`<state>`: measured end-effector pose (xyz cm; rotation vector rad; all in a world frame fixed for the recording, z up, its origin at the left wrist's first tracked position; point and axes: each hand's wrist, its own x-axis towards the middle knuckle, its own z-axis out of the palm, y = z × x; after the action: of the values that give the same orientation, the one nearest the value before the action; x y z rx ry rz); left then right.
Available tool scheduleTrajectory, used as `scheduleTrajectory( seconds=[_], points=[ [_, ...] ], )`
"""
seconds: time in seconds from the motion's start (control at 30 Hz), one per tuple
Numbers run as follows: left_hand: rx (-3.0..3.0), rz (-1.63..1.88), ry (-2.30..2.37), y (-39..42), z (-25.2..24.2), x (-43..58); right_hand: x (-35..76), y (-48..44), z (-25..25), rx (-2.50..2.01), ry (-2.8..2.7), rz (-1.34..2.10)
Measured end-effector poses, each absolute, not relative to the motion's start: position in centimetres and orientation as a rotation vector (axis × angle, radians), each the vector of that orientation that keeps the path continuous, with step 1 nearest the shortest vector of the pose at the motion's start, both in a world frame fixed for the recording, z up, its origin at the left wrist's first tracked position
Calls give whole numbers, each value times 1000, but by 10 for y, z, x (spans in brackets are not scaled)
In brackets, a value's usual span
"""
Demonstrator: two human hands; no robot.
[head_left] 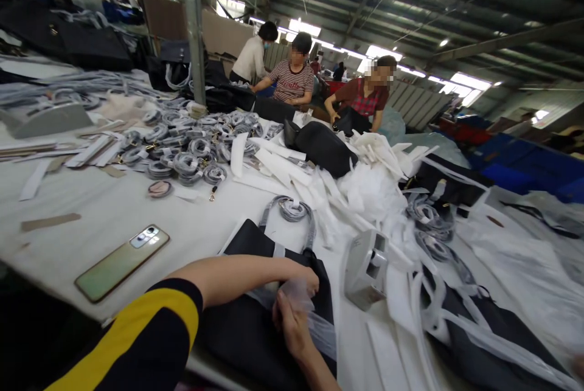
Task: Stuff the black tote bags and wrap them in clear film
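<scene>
A black bag (255, 324) lies on the white table (114, 208) right in front of me, its grey wrapped strap (292, 211) looping up behind it. Both my hands meet on top of the bag. My left hand (305, 280) pinches a piece of thin clear plastic wrap (301, 300). My right hand (289, 324) grips the same plastic from below, fingers closed on it. My left arm wears a black sleeve with a yellow stripe.
A phone (121, 262) lies face down at my left. Several coiled grey straps (191, 148) are piled mid-table, white paper wrappings (365, 190) and another black bag (326, 148) beyond. A small grey device (367, 266) stands to the right. Three people work at the far side.
</scene>
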<state>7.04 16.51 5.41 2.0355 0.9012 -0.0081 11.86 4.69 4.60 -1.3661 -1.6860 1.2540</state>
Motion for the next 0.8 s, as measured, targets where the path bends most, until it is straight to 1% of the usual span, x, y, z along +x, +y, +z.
scheduleTrajectory(
  seconds=[0.1, 0.17, 0.3, 0.47, 0.67, 0.8],
  points=[
    [1842, -258, 765, 174, 60, 62, 113, 54, 44, -1377, -1772, 1244],
    [1706, -293, 744, 180, 64, 46, 111, 57, 45, -1383, -1815, 1234],
    [1474, -233, 804, 183, 76, -5, 109, 57, 48, -1363, -1943, 1165],
    [1331, -172, 870, 166, 99, -63, 107, 53, 51, -1301, -2166, 1030],
    [1390, -219, 1086, 145, 117, -91, 108, 52, 51, -1274, -2154, 996],
    [1518, -126, 1334, 139, 120, -98, 108, 52, 50, -1278, -2131, 1016]
  ],
)
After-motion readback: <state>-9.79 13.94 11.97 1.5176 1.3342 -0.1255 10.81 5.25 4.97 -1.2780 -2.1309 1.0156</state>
